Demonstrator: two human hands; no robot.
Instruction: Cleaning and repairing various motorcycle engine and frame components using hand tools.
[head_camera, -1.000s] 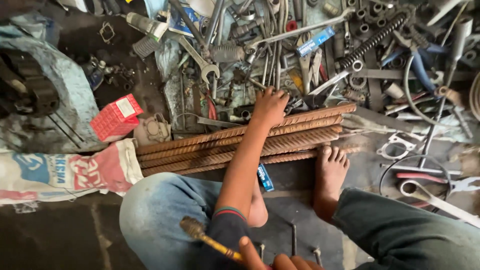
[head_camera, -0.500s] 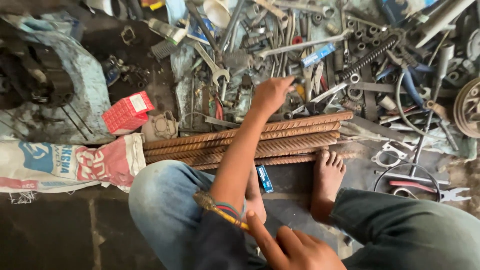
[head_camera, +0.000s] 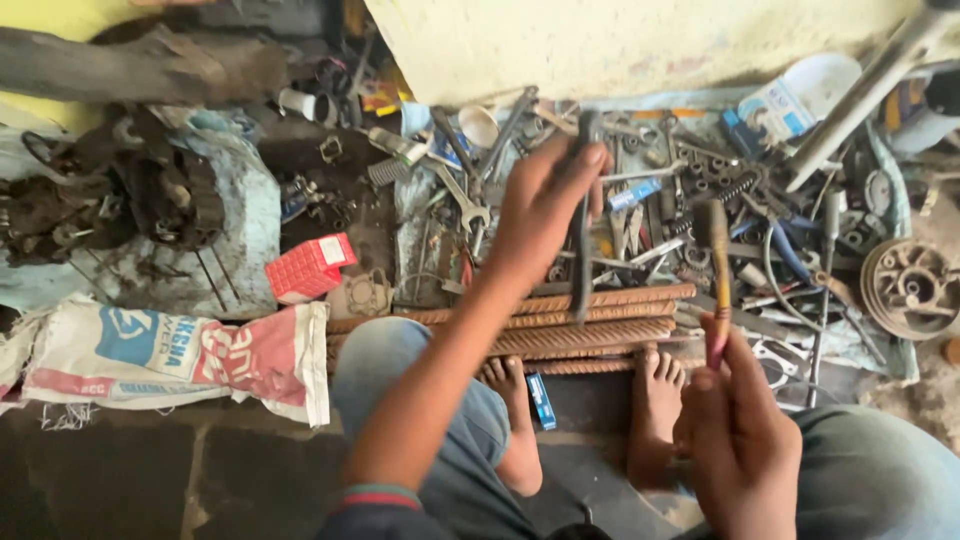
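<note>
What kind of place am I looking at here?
Probably a small repair workshop worked at floor level. A heap of spanners and loose metal parts covers the ground, the left hand holds a long dark metal tool, and the right hand grips a hammer.

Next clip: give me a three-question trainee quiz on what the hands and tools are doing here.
1. True or false: the left hand grips a long dark metal tool lifted above the bundle of rusty ribbed steel bars.
2. What does the right hand hold?
A. small brush with a red and yellow handle
B. a glass bottle
C. a saw
3. Fill in: the red ribbed plastic box lies on the person's ____ side.

Key: 1 true; 2 A; 3 left
</note>
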